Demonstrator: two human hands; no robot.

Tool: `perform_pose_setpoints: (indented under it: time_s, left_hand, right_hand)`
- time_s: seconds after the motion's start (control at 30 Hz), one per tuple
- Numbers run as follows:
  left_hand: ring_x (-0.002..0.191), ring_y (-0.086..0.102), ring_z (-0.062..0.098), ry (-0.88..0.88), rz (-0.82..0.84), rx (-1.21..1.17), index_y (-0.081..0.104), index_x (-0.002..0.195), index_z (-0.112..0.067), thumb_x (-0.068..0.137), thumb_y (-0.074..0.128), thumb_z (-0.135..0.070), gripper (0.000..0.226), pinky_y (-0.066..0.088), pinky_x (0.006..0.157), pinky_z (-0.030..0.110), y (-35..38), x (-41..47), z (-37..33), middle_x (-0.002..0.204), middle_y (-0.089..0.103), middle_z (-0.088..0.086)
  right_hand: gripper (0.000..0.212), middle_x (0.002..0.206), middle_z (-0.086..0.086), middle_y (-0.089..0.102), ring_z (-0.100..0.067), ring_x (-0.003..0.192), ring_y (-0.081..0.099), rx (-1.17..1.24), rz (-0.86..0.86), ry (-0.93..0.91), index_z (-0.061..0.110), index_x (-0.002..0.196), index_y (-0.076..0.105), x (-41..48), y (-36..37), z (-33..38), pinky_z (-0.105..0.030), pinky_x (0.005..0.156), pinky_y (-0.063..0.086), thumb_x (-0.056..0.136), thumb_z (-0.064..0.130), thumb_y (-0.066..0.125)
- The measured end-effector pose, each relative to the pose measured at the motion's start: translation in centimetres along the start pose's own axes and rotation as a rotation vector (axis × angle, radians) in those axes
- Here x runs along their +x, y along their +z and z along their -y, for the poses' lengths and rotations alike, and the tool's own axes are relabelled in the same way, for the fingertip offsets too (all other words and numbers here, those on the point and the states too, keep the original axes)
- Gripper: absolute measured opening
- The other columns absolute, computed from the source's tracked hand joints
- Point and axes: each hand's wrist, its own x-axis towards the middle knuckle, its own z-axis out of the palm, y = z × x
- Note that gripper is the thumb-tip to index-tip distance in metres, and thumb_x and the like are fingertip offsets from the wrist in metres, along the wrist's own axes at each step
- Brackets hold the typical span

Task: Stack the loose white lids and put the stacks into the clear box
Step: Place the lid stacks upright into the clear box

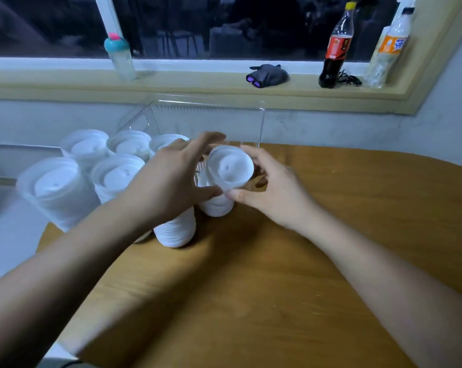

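White lid stack (228, 170), just before the clear box (211, 120), gripped by the right hand (272, 192); left hand (171, 176), outstretched, touches its side; wooden surface (277, 261) below the windowsill (198, 83).

We see the white lids (230, 168) as smooth, faintly translucent plastic with a dull sheen. We see the clear box (208, 120) as glossy transparent plastic, ribbed on its wall, and the table (277, 274) as smooth, satin wood grain.
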Motion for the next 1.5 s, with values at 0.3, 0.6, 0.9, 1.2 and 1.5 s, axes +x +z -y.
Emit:
perform_pose_setpoints:
  time_s: [0.3, 0.6, 0.9, 1.2, 1.5]
  left_hand:
    - [0.116, 0.066, 0.024, -0.047, -0.042, -0.017, 0.051, 0.150, -0.027, 0.083, 0.090, -0.041, 0.079, 0.052, 0.089, 0.040, 1.0, -1.5, 1.9, 0.131, 0.071, -0.001]
    - [0.105, 0.067, -0.001, -0.129, -0.212, -0.177, 0.065, 0.131, -0.031, 0.088, 0.082, -0.023, 0.047, 0.041, 0.084, 0.002, 1.5, -8.6, 0.4, 0.119, 0.067, -0.020]
    - [0.129, 0.068, 0.010, -0.437, -0.155, -0.887, 0.062, 0.139, -0.023, 0.092, 0.080, -0.023, 0.051, 0.057, 0.107, 0.031, 7.4, -11.4, -2.1, 0.134, 0.072, -0.010]
    - [0.129, 0.064, -0.003, -0.527, -0.158, -0.819, 0.055, 0.141, -0.037, 0.092, 0.084, -0.019, 0.061, 0.055, 0.103, 0.020, 9.7, -11.6, -1.9, 0.136, 0.070, -0.016]
    - [0.151, 0.042, -0.005, -0.436, -0.085, -0.585, 0.026, 0.160, -0.049, 0.080, 0.074, -0.053, 0.093, 0.040, 0.124, 0.029, 10.4, -11.1, -2.4, 0.161, 0.041, -0.035]
  right_hand:
    - [0.081, 0.128, 0.014, 0.068, -0.002, 0.105, 0.062, -0.138, 0.026, 0.024, 0.037, 0.151, 0.052, 1.8, 2.7, -1.1, -0.014, 0.088, 0.047, 0.081, 0.044, 0.092]
    - [0.098, 0.158, 0.013, 0.047, -0.012, 0.147, 0.040, -0.365, 0.092, 0.033, 0.032, 0.159, 0.039, 3.1, 2.0, -0.1, -0.023, 0.109, 0.031, 0.079, 0.061, 0.086]
    - [0.068, 0.148, 0.016, 0.048, -0.005, 0.138, 0.047, -0.327, 0.243, -0.209, 0.043, 0.151, 0.057, 5.3, 2.0, 0.0, -0.017, 0.116, 0.033, 0.089, 0.048, 0.084]
    - [0.072, 0.133, 0.018, 0.058, -0.004, 0.124, 0.059, -0.327, 0.394, -0.235, 0.046, 0.145, 0.063, 5.9, 0.0, 0.9, -0.030, 0.109, 0.047, 0.076, 0.055, 0.082]
    - [0.070, 0.130, 0.024, 0.051, -0.007, 0.120, 0.057, -0.430, 0.480, -0.207, 0.054, 0.143, 0.059, 5.4, -2.3, 1.3, -0.039, 0.105, 0.050, 0.079, 0.050, 0.087]
